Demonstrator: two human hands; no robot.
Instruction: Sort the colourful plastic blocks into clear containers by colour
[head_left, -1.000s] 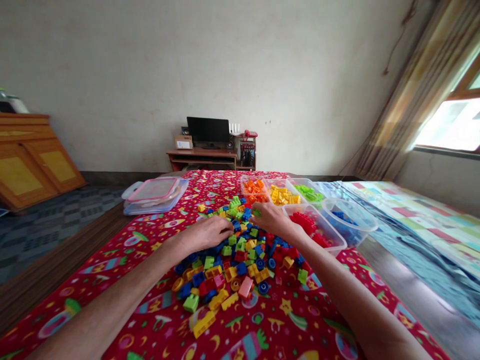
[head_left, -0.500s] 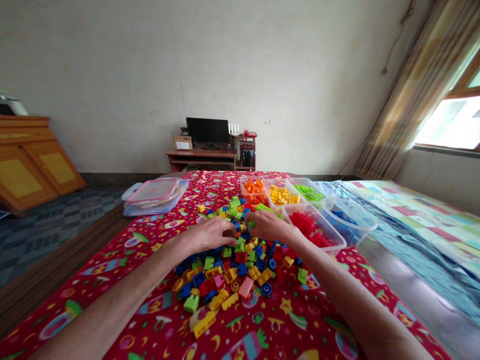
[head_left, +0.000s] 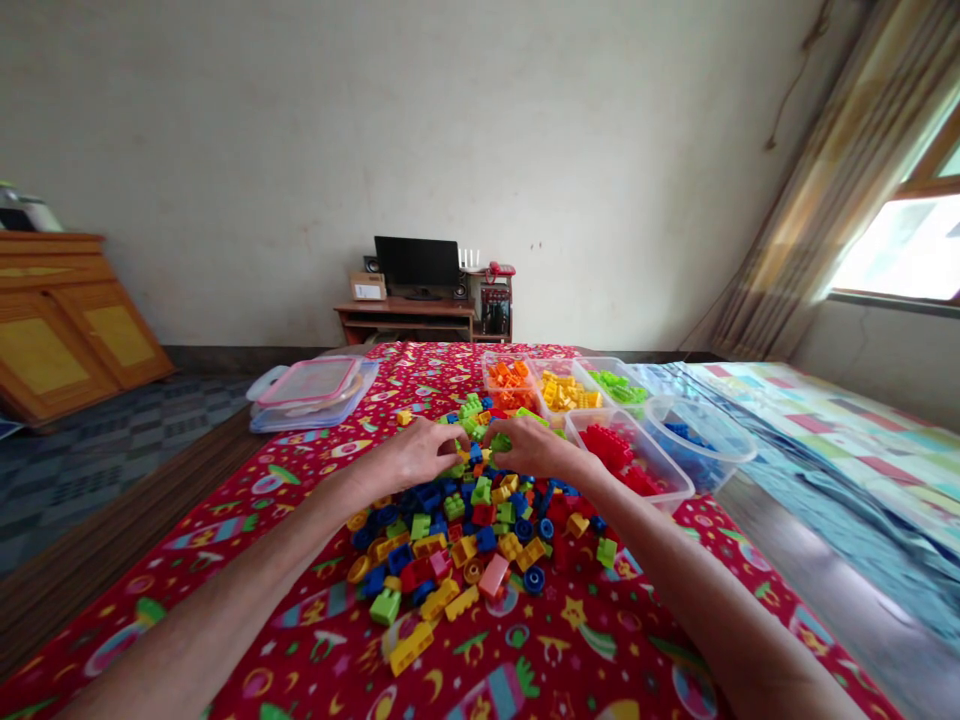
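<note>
The left hand [head_left: 416,452] and right hand [head_left: 529,447] dip into a pile of bricks [head_left: 480,530]. The fingers [head_left: 450,437] curl down, but I can't tell if they hold any. A tub [head_left: 626,455] sits just by the right hand.

The left arm [head_left: 225,570] reaches in from 7 o'clock, the right arm [head_left: 697,590] from 5 o'clock. The left hand [head_left: 416,452] and right hand [head_left: 531,447] curl down, close together.

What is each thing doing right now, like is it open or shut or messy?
left hand: fingers pressing into the pile's far side
right hand: fingers curled beside a green block, grip unclear
loose plastic building blocks: mixed colours, messy pile
orange block tub: open, filled
yellow block tub: open, filled
green block tub: open, partly filled
red block tub: open, partly filled
blue block tub: open, partly filled
pink-rimmed container: lid on
computer monitor: screen dark
</note>
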